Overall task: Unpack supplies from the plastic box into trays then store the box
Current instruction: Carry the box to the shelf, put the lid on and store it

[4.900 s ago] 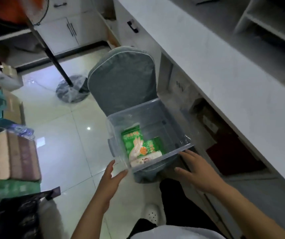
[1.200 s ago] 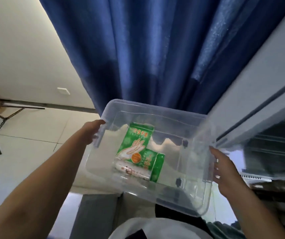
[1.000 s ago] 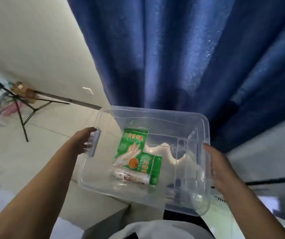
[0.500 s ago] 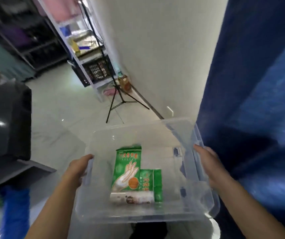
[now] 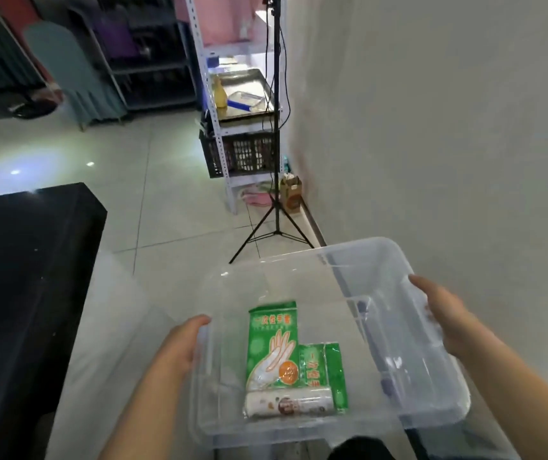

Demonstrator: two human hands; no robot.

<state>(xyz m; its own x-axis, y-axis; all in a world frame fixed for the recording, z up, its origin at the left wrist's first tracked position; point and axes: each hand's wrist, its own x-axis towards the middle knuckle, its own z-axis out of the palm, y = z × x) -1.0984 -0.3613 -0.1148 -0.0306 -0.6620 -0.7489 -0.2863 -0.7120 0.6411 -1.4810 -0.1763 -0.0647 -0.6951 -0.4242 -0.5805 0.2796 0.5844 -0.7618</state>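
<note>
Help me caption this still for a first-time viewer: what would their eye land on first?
The clear plastic box in the lower middle, held at its sides by the left hand and right hand, draws the eye first. Inside lie a bright green glove packet, a smaller green packet and a white roll. Beyond, a black tripod stands by the wall.

- A black table fills the left side, above a pale tiled floor.
- A black tripod stand stands near the white wall.
- Just behind it is a white metal rack, with a yellow bottle on one shelf and a black crate below.
- A small cardboard box sits on the floor by the wall.
- A teal-covered chair stands far back on the left.
</note>
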